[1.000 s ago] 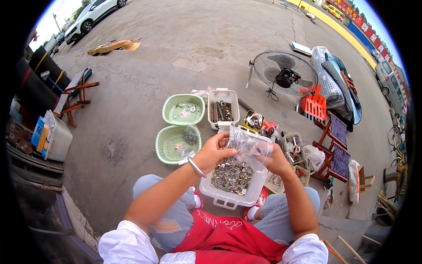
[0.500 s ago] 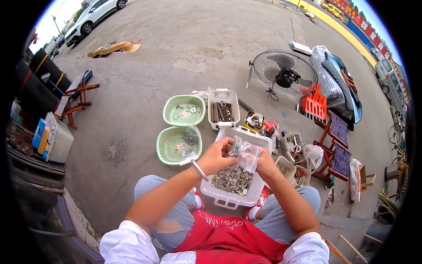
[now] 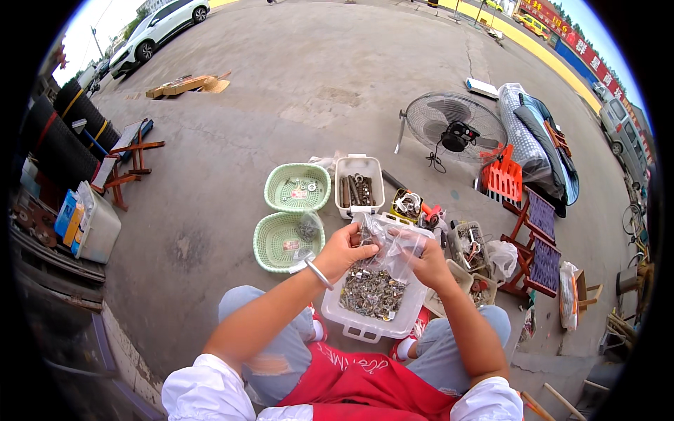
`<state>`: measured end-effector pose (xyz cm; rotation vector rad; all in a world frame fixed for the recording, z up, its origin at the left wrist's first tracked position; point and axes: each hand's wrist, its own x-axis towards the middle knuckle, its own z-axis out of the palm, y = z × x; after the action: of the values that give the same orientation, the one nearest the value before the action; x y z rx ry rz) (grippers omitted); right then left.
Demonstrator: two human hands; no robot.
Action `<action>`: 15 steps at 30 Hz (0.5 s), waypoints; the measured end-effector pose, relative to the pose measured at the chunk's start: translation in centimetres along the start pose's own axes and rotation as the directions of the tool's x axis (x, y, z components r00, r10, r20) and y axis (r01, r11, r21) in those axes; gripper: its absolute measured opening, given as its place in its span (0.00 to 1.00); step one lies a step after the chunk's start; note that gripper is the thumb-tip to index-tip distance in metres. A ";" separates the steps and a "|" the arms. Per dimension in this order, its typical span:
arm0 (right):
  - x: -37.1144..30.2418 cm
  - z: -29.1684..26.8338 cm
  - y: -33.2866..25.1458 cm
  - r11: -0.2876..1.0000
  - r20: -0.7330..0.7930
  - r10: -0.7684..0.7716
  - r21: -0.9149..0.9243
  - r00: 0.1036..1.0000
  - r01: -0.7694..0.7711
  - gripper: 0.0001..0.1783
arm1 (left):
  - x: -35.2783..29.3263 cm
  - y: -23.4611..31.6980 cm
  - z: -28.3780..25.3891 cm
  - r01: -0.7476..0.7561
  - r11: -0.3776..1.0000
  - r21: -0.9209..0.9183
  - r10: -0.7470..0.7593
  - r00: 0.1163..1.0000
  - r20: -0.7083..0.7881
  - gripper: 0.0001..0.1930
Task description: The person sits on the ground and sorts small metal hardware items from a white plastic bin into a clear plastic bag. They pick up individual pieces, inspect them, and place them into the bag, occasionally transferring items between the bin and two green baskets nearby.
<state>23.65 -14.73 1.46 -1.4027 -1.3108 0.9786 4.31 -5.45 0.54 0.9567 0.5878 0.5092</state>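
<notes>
My left hand (image 3: 340, 254), with a silver bangle at its wrist, closes its fingers on a clear plastic bag (image 3: 386, 231) with some small metal pieces inside. The right hand (image 3: 427, 264) pinches clear plastic on the other side; whether that is the same bag or a second one I cannot tell. Both hands hover over a translucent white bin (image 3: 333, 313), its bottom covered with a heap of small metal fasteners (image 3: 372, 296). To the left stand two light green baskets; the nearer basket (image 3: 260, 249) contains bagged pieces, the farther basket (image 3: 269, 184) a few loose rings.
Beyond the bin stands a white box (image 3: 340, 168) of bolts and dark metal rods. At right are small tubs (image 3: 449, 277), a toolbox-like tray (image 3: 460, 235) of parts and folding stools (image 3: 544, 263). A floor fan (image 3: 455, 130) stands farther off. Tyres (image 3: 56, 137) line the left.
The plastic is spread wider between my hands, which stay over the bin. The whole view has tilted slightly, shifting the surroundings a little downward.
</notes>
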 end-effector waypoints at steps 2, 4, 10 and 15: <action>0.1 0.4 -0.5 0.998 0.048 0.020 0.062 0.999 -0.023 0.17 | 0.1 0.1 0.1 0.003 1.000 0.025 -0.003 1.000 -0.008 0.22; -0.5 0.2 0.6 0.976 0.041 0.174 0.127 0.984 -0.178 0.11 | 0.0 -0.4 0.5 0.013 1.000 0.022 -0.013 1.000 0.005 0.23; -0.1 1.2 1.6 0.903 0.044 0.381 0.196 0.923 -0.382 0.12 | -0.3 -0.2 0.5 -0.076 0.988 0.135 0.063 0.993 0.102 0.26; -0.6 0.7 0.1 0.639 0.210 0.479 0.582 0.852 -0.503 0.10 | -0.2 0.0 0.1 -0.115 0.974 0.197 0.101 0.992 0.076 0.24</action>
<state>22.97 -15.22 1.23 -1.2156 -0.5015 1.6366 4.28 -5.63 0.62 1.1982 0.5368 0.5200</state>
